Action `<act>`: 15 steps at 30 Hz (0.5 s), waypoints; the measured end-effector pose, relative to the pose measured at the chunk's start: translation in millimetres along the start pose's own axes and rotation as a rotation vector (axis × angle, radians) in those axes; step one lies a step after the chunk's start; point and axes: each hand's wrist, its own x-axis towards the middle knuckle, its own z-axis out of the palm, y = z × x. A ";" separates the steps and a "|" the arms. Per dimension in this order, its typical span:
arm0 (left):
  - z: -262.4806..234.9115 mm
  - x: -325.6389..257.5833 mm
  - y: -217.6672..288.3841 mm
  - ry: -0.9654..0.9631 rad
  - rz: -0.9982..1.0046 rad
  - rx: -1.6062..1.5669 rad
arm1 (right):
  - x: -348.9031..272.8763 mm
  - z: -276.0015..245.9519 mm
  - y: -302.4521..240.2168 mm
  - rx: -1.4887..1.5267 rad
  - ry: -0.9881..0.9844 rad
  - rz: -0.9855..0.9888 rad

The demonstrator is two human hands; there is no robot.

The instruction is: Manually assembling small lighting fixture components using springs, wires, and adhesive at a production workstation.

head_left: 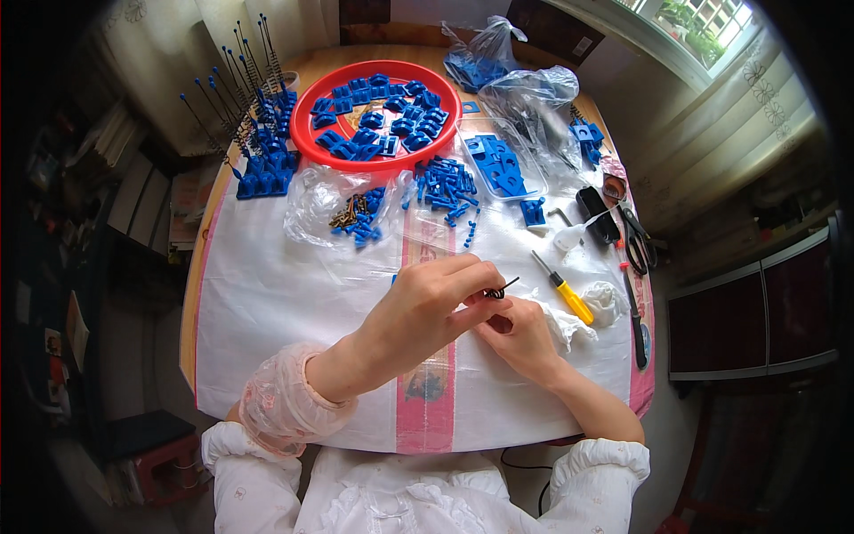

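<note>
Over the middle of the covered table my left hand (442, 295) is closed in a pinch. Between its thumb and fingers is a small black spring (495, 293) with a thin straight end poking out to the right. My right hand (523, 335) sits just below and to the right, touching or nearly touching the left. Its fingers are curled together and partly hidden behind the left hand; whatever they hold does not show. A yellow-handled screwdriver (570, 297) lies to the right, beside crumpled white tissue (563, 327).
Beyond my hands lie blue pins (445, 185), a clear bag (313, 203) of screws and a red tray (301, 133) of blue parts. Upright springs with rods (233, 107) stand far left. A clear box (538, 191), white squeeze bottle (569, 237), scissors (636, 238) and black-handled tool (640, 343) line the right.
</note>
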 end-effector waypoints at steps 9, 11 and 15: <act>-0.8 0.5 -0.8 0.006 -0.007 -0.010 | 0.0 -0.3 0.0 0.027 0.009 -0.003; -1.1 0.3 -0.9 0.007 -0.002 -0.007 | 0.2 -0.1 -0.2 0.021 0.006 -0.004; -1.3 0.0 -1.0 0.006 -0.001 -0.008 | 0.4 -0.2 -1.5 0.018 0.003 0.005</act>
